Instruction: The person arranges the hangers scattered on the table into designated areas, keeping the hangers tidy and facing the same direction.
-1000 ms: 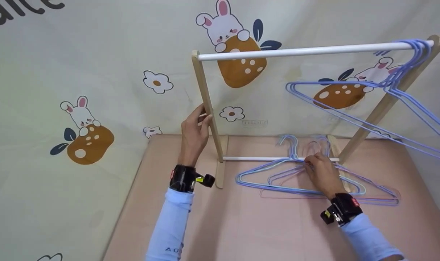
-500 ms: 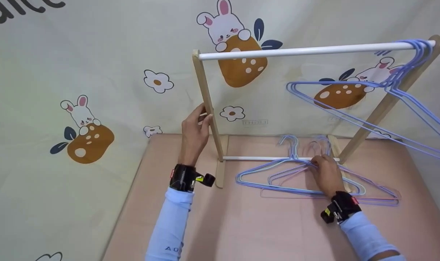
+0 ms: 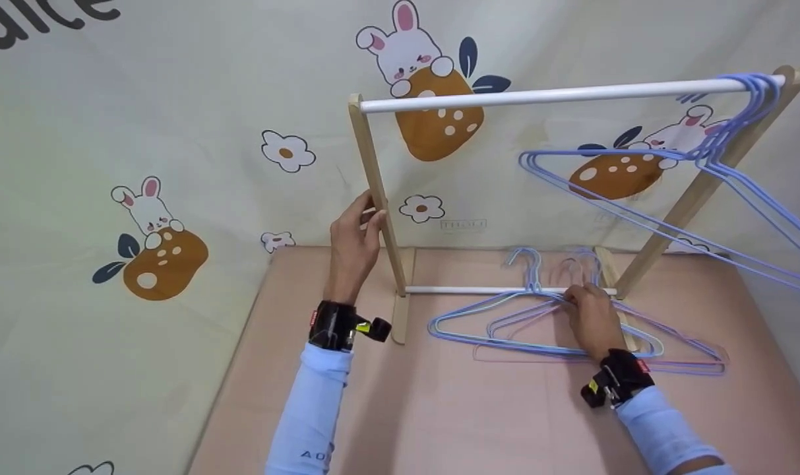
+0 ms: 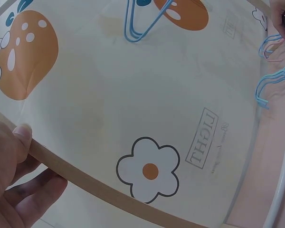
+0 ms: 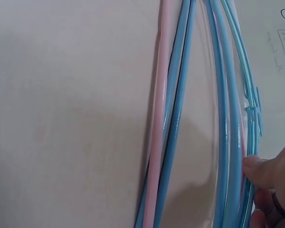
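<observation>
The left hand (image 3: 353, 241) gripped the wooden post (image 3: 377, 198) of the rack, thumb and fingers curled round it, as the left wrist view showed up close. The right hand (image 3: 591, 316) pinched at the pile of hangers (image 3: 505, 330) lying on the pink table (image 3: 439, 409) by the lower rail (image 3: 465, 289); only the right wrist view showed its fingertips (image 5: 256, 171) on thin blue and pink wires

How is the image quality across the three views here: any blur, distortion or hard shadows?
Head view: even, soft light, faint shadows under the arms, sharp overall. Left wrist view: strong fisheye bend in the wooden post held by the left hand; flower print crisp. Right wrist view: very close, hangers slightly soft, right hand at the edge.
</observation>
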`<state>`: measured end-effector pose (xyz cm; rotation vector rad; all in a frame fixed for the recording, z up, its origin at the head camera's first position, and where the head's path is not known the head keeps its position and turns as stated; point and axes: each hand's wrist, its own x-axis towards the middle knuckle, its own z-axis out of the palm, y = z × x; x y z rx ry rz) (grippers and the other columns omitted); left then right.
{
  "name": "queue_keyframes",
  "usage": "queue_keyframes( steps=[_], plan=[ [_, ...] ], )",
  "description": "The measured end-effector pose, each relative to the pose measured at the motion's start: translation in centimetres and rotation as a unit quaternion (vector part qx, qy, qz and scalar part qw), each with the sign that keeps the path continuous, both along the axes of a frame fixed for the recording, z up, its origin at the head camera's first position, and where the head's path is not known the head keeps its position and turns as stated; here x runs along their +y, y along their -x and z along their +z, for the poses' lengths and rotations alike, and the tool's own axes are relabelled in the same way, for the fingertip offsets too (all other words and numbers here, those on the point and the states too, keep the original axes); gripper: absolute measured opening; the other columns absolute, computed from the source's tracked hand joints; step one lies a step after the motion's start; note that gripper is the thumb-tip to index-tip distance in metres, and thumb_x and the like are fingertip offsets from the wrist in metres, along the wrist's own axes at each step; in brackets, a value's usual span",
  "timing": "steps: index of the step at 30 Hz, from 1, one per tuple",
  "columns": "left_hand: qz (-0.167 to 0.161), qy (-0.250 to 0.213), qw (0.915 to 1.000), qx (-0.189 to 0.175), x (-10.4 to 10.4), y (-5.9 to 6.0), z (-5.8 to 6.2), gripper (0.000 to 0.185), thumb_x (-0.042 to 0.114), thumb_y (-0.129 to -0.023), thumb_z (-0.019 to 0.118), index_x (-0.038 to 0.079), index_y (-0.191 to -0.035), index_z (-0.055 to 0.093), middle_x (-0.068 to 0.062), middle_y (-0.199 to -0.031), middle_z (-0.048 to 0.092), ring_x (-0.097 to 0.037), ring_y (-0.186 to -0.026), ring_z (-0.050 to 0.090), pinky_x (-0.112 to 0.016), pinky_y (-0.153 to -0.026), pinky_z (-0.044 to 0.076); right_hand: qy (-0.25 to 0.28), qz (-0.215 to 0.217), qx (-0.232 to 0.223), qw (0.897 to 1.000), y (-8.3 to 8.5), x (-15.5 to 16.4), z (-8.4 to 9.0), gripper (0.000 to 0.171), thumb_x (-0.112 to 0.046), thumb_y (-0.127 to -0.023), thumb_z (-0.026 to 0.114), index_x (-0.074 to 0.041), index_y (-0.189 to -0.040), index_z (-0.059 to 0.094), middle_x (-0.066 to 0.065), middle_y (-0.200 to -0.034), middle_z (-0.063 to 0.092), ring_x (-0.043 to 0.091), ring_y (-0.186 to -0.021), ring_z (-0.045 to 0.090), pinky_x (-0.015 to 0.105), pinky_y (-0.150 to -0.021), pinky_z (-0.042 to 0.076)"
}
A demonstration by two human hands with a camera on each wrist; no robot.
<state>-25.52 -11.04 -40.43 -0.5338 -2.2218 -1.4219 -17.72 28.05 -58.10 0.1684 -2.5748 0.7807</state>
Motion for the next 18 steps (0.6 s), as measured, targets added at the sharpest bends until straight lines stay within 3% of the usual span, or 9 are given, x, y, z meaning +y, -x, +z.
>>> queue_keyframes(
  steps=[18],
  plan=[
    [-0.007, -0.009, 0.9999, 0.001, 0.0, 0.0, -0.1, 0.036, 0.01, -0.095, 0.054, 0.008, -0.131, 0.052, -0.009, -0.114, 0.06, -0.019, -0.099, 0.061, -0.022, -0.077, 0.052, 0.005, 0.0, -0.019, 1.0, -0.2, 0.6, 1.3, 0.012, 0.007, -0.079, 0.066, -0.001, -0.085, 0.059, 0.012, -0.081, 0.053, 0.033, -0.077, 0.05, 0.047, -0.063, 0.042]
  ],
)
